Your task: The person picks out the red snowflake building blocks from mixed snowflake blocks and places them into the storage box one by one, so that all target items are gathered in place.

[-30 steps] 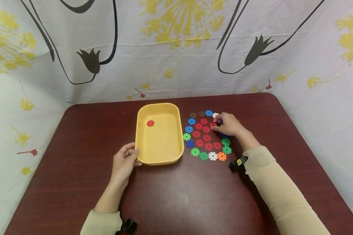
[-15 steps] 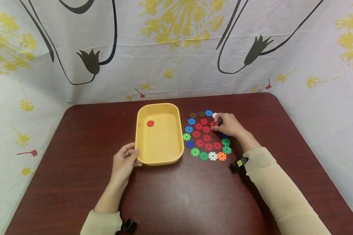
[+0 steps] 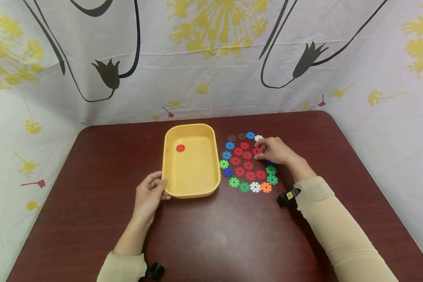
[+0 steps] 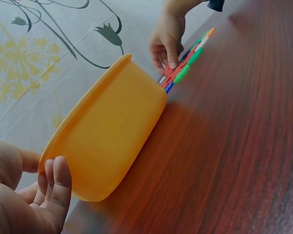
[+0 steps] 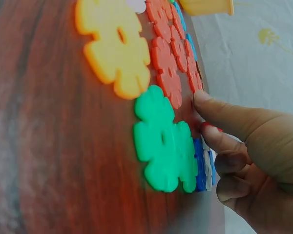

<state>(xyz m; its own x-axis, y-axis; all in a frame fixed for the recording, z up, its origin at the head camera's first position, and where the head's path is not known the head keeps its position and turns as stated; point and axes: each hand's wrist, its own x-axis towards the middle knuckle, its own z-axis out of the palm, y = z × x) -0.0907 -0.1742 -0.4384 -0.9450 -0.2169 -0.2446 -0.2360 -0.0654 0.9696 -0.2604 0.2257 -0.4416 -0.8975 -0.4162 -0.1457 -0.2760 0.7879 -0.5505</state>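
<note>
A yellow plastic tray (image 3: 192, 192) stands on the table, a single red flower-shaped disc (image 3: 180, 148) on its floor. My left hand (image 3: 149, 196) grips the tray's near left corner, thumb over the rim and fingers curled below it, as the left wrist view shows. To the right, flat notched discs form a ring of blue, green, brown, white and orange around red ones. My right hand (image 3: 276, 150) is over the ring's right side, thumb and index finger parted around a red disc (image 3: 257, 151) lying on the table. Some blue discs are partly hidden under that hand.
The dark red-brown table (image 3: 204, 243) reaches back to a white curtain (image 3: 211, 90) with printed flowers. An orange disc (image 3: 266, 187) marks the pattern's near right corner, and the leftmost green disc (image 3: 224, 164) lies close beside the tray.
My right hand has drawn back slightly to the right, and more of the white disc and the red disc by its fingertips shows. The left hand and tray have stayed in place.
</note>
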